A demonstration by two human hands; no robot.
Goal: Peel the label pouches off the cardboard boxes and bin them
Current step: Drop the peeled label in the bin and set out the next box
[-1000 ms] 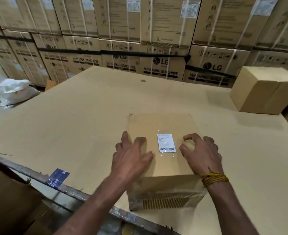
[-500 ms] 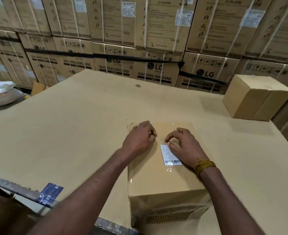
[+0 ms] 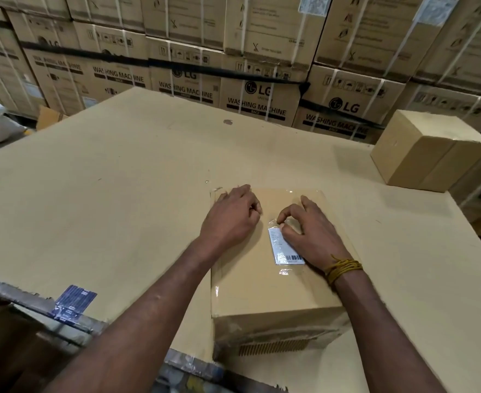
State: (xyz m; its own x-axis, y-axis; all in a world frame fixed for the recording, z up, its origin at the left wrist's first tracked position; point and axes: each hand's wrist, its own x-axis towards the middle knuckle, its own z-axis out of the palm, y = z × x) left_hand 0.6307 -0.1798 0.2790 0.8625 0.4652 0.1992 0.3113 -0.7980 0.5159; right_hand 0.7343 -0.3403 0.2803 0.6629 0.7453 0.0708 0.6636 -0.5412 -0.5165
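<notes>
Progress is at the start of the peel on the first box. Plain brown cardboard box [image 3: 270,268] lies flat on the cardboard-covered worktable [image 3: 106,199], at its near edge. Clear plastic label pouch with a white barcode slip [image 3: 285,246] remains stuck flat to the box top; no corner appears lifted.

Right hand [image 3: 308,234] rests on the pouch, its thumb and forefinger curled toward each other at the far left corner of the pouch, apparently picking at the edge. Whether film is actually pinched cannot be told. Left hand [image 3: 230,218] lies on the box top just left of the pouch, fingers curled under, steadying the box.

Remaining: lift the corner, strip the pouch, bin it. No bin is visible. Second taped brown cardboard box [image 3: 429,154] stands well apart at the far right; no pouch shows on its visible faces.
</notes>
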